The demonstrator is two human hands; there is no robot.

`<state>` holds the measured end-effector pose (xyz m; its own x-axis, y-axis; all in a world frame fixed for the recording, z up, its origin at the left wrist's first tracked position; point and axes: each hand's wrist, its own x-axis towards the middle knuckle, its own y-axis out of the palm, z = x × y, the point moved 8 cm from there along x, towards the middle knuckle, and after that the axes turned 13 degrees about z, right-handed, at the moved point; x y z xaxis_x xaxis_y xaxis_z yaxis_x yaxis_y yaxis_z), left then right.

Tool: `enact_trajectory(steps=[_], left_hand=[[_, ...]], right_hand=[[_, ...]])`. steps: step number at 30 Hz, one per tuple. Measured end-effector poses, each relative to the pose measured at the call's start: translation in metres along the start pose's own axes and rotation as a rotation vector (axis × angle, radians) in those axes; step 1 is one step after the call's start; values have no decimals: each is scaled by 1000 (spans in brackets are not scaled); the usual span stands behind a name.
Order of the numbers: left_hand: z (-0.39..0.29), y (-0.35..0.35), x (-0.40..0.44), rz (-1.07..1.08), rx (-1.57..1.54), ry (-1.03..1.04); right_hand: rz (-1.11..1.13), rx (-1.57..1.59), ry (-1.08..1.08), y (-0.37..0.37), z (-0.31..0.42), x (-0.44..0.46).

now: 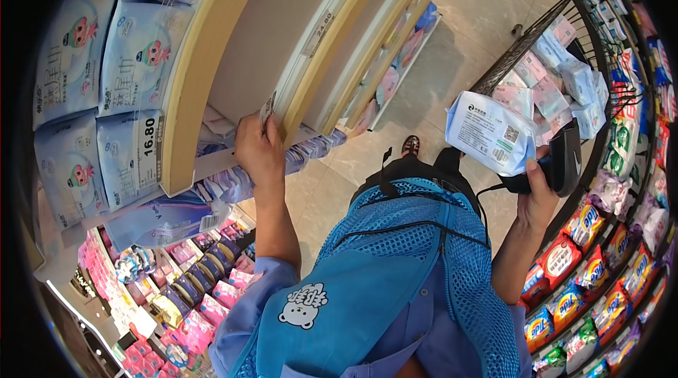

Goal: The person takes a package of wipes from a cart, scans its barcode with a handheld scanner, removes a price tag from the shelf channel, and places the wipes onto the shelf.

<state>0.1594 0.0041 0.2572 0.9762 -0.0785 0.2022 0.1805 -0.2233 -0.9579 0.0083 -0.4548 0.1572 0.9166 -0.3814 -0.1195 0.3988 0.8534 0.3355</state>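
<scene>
My left hand [260, 150] is at a shelf edge, with thumb and fingers closed on a small price tag [268, 106] in the label strip. On the right, my right hand [538, 198] grips a white and light-blue soft pack [492, 132], its printed back with QR code and barcode facing up. Close by that hand is a black object [565, 155] with a cord; I cannot tell whether the hand also holds it. Beyond the pack, a black wire basket [522, 46] contains several pink and blue soft packs [547, 95].
Wooden-edged shelves [205, 60] rise at left, with blue packs [145, 53] and a 16.80 tag [149, 145]. Pink packages [198, 328] line the lower left. Detergent bags [565, 304] fill curved shelves at right. Tiled floor [466, 3] runs between. A blue mesh vest [367, 265] covers my front.
</scene>
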Motion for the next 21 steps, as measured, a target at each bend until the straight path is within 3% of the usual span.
enact_trajectory(steps=[21], left_hand=[[-12,-1,7,36,-29,86]], right_hand=[[-25,-39,-13,3,3,6]])
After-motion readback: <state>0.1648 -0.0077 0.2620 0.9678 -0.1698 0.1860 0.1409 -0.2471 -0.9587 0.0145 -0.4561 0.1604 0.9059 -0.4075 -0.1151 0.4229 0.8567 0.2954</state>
